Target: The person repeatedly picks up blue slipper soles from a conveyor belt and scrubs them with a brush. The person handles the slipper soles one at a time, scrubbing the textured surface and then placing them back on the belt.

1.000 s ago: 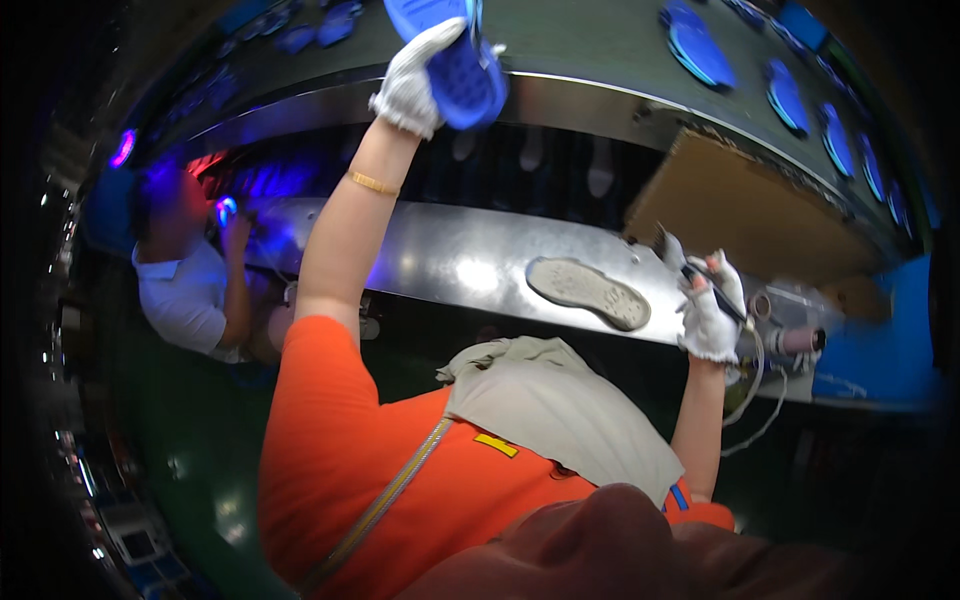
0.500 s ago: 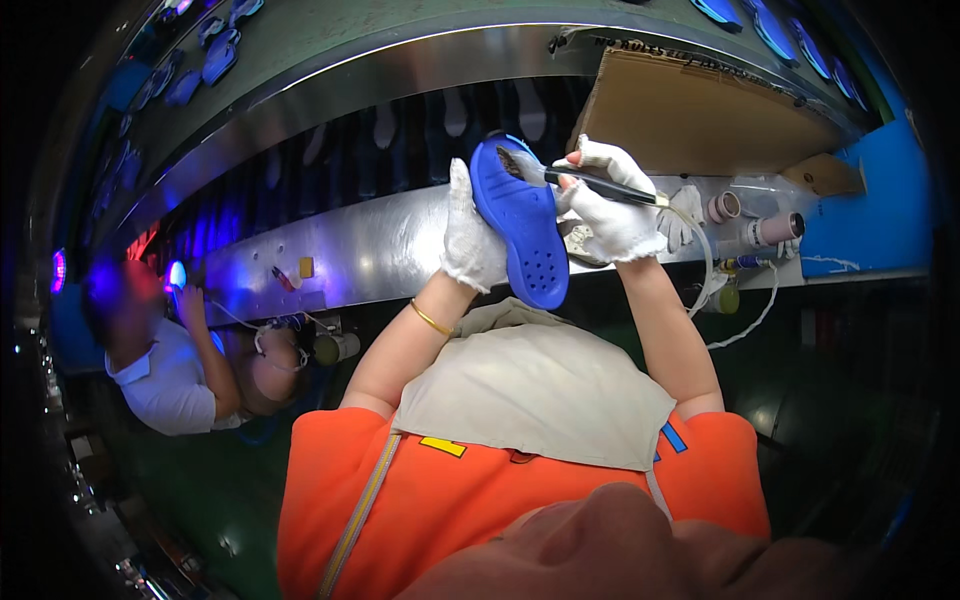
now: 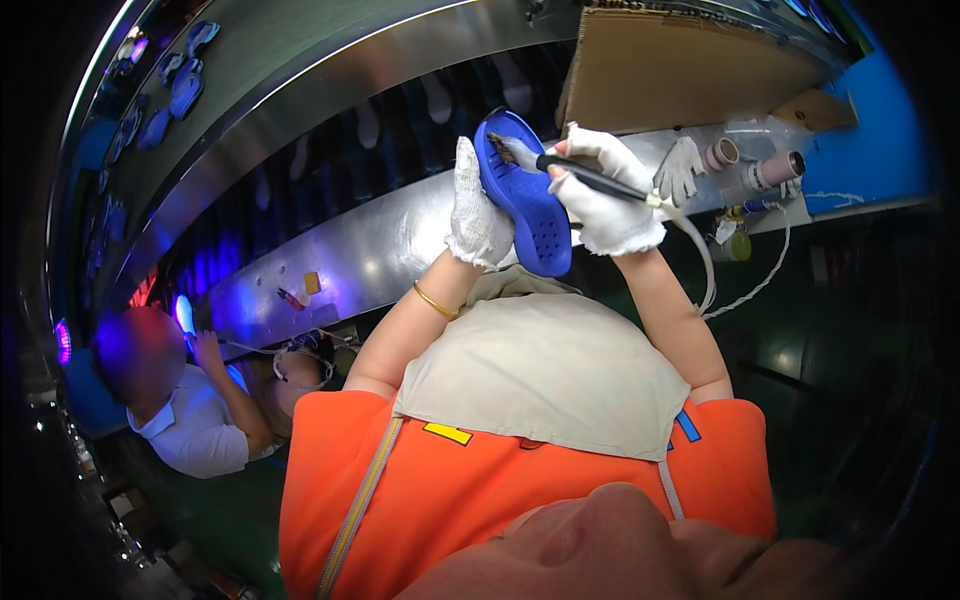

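Note:
My left hand (image 3: 478, 217), in a white knit glove, grips a blue clog-like shoe sole (image 3: 524, 210) by its left side and holds it up over the bench. Small holes dot its near end. My right hand (image 3: 612, 195), gloved with bare fingertips showing, is closed on a black-handled brush (image 3: 597, 182). The bristles touch the inside of the sole near its far end. A pale tube (image 3: 692, 245) runs from the rear of the brush handle down past my right forearm.
The metal bench (image 3: 385, 235) carries a spare white glove (image 3: 680, 168), a pink spool-like roll (image 3: 778, 168) and a small yellow block (image 3: 312, 283). A cardboard box (image 3: 690, 75) stands behind. Blue shoe parts (image 3: 186, 90) lie on the belt. A co-worker (image 3: 195, 420) sits at left.
The sole, my hands and the brush appear slightly higher in the view and the sole has tilted. The brush stays on its far end. The whole view has shifted a little.

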The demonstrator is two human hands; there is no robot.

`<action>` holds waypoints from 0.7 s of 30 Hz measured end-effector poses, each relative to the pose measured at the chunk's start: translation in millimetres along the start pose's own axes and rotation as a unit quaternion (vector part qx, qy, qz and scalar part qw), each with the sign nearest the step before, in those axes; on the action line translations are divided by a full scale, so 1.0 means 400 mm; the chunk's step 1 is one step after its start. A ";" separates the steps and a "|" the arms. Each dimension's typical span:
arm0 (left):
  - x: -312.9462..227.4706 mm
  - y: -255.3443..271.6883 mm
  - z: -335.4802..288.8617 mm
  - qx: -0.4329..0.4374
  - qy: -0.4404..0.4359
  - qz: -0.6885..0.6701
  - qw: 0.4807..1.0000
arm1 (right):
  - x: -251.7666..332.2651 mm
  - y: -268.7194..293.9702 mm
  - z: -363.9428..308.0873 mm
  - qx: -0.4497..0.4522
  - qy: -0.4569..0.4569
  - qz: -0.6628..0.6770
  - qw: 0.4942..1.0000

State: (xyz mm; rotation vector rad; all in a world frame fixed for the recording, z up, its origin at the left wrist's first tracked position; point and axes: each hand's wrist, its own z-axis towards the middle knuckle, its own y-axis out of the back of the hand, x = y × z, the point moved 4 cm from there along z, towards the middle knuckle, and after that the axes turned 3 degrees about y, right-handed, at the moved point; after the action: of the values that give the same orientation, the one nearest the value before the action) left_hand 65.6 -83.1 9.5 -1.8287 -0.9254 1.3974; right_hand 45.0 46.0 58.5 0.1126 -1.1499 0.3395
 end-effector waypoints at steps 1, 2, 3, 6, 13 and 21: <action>0.003 -0.003 0.004 0.008 0.010 0.003 1.000 | 0.012 -0.002 -0.008 0.026 0.053 -0.051 0.997; 0.005 -0.003 0.008 0.017 0.019 0.005 1.000 | 0.023 -0.004 -0.018 0.053 0.105 -0.102 0.988; 0.007 0.004 0.011 0.006 0.027 -0.007 1.000 | 0.025 0.000 -0.034 0.085 0.117 -0.174 0.974; 0.010 0.007 0.003 0.000 0.059 0.006 0.998 | 0.022 0.027 -0.066 0.082 -0.039 -0.036 0.995; 0.061 -0.024 -0.066 0.114 0.167 -0.020 0.979 | 0.052 0.077 -0.131 0.067 0.029 -0.130 0.989; 0.088 0.030 -0.078 -0.058 0.108 0.103 0.987 | 0.020 0.063 -0.163 0.078 -0.082 0.010 0.994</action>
State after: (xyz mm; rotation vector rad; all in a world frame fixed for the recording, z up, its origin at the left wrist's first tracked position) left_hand 104.3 -62.5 -11.7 -2.1672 -0.7356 1.2540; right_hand 96.7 88.4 36.9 0.2700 -1.2872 0.4448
